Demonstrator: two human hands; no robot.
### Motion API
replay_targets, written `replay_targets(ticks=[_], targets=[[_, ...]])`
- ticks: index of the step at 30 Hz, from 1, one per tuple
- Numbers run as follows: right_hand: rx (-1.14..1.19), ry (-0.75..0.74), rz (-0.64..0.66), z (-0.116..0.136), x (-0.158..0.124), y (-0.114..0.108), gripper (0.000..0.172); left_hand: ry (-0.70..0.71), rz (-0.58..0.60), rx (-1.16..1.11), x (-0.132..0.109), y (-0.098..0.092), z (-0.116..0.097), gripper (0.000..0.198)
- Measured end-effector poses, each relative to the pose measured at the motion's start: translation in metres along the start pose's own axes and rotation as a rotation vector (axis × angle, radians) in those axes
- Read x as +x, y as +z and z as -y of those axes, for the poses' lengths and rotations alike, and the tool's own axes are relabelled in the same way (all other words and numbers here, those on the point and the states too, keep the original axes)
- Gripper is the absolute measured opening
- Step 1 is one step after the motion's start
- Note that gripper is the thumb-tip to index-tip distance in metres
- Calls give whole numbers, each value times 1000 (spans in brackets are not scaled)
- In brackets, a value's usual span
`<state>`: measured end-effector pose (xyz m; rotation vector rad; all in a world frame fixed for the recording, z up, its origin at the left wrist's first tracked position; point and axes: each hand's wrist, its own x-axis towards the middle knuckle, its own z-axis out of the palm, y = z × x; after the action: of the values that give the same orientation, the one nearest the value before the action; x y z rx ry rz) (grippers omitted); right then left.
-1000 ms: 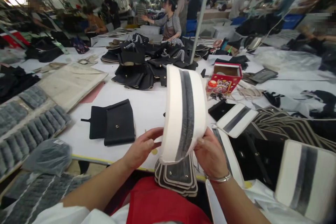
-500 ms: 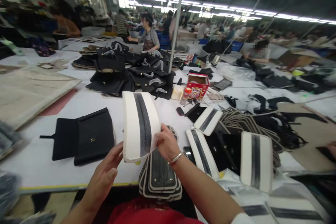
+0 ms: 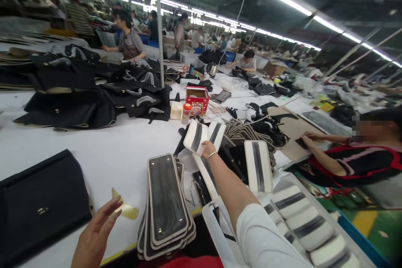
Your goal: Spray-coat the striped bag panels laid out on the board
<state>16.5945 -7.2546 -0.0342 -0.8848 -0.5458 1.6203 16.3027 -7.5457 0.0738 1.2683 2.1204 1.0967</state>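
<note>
My right hand (image 3: 207, 150) reaches forward, closed on the lower edge of a white padded panel (image 3: 192, 136) with a dark centre stripe. A similar striped panel (image 3: 217, 131) lies right beside it, and the two overlap in view. My left hand (image 3: 96, 232) is over the table's near edge with its fingers apart and nothing in them. By its fingertips lies a small yellow piece (image 3: 128, 211). Between my arms sits a stack of dark, pale-edged panels (image 3: 163, 197) with metal studs. A black bag piece (image 3: 40, 201) with a metal clasp lies at the left.
Black bag pieces (image 3: 72, 106) are heaped at the back left. A red box (image 3: 197, 101) and an orange-capped bottle (image 3: 186, 113) stand mid-table near a metal pole (image 3: 159, 29). More striped panels (image 3: 309, 228) lie at the lower right. A co-worker (image 3: 351, 155) works at the right.
My right hand has carried the white panel from in front of me forward and right, beside the other striped panels. My left hand has come off it. The view has turned right.
</note>
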Motion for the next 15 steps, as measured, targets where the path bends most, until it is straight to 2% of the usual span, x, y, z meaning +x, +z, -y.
replay_targets(ticks=[4, 9, 11, 15], targets=[[72, 79, -78, -10, 24, -9, 30, -61, 1, 86, 8, 0, 21, 62], [132, 3, -39, 13, 51, -8, 32, -119, -29, 96, 21, 3, 25, 65], [137, -29, -27, 15, 55, -5, 32, -131, -29, 102, 25, 6, 29, 65], [103, -50, -29, -12, 48, 7, 31, -124, 30, 137, 36, 10, 54, 63]])
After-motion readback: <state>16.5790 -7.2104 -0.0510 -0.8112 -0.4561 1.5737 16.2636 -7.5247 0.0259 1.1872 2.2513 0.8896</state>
